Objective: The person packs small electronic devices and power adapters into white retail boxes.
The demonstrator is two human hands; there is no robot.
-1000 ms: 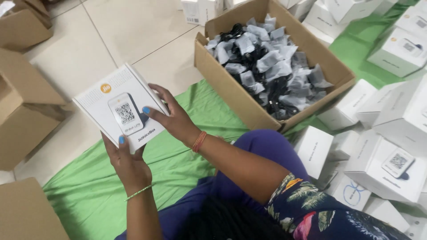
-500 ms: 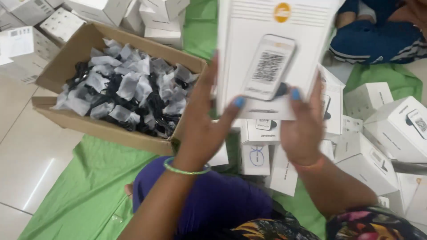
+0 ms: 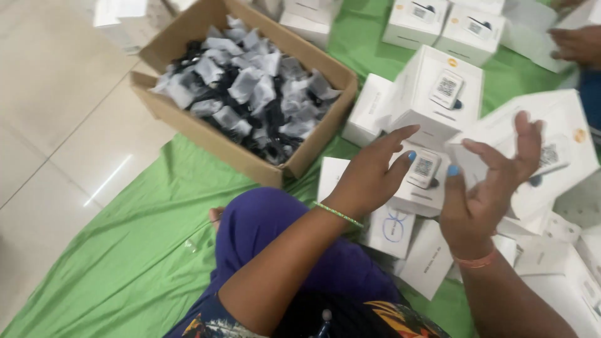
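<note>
I cannot tell whether my right hand [image 3: 485, 188] grips the white cardboard box with a pictured device on its lid [image 3: 551, 150]; motion blur smears both, and the palm faces away. My left hand [image 3: 375, 172] covers part of the smaller white box beneath it [image 3: 422, 181], so contact is unclear. The open brown cardboard carton [image 3: 250, 159] holds small grey-wrapped black items [image 3: 250, 94], too tangled to identify singly. Another person's hand [image 3: 579, 44] is cut off by the right edge. White boxes at the lower right corner [image 3: 563, 281] run out of view. My legs hide part of the green cloth sheet [image 3: 125, 250].
</note>
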